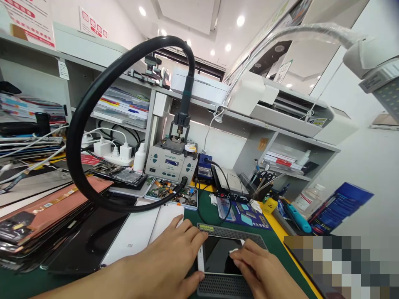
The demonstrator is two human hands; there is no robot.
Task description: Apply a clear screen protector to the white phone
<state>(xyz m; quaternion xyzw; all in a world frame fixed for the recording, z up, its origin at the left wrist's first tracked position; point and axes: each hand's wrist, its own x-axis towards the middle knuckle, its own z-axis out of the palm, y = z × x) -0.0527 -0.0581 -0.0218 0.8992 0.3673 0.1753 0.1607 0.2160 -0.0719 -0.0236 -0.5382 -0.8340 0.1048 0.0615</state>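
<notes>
A white-framed smartphone (220, 253) with a dark, reflective screen lies on a grey perforated mat (224, 284). My left hand (174, 249) steadies its left end, thumb at the near corner and index finger at the far corner. Over the right part of the screen, my right hand (262, 263) pinches a small white wad (232, 251) that touches the glass. Whether the wad is tissue or cloth, I cannot tell. The phone's right end is partly hidden under my right fingers.
A hot air station (171, 162) stands behind, its thick black hose (73, 124) looping over the left side. Phone panels (131, 234) are stacked at left. A parts tray (191, 203) sits beyond the mat. Tools, a clear bottle (308, 199) and a blue box (341, 207) line the right.
</notes>
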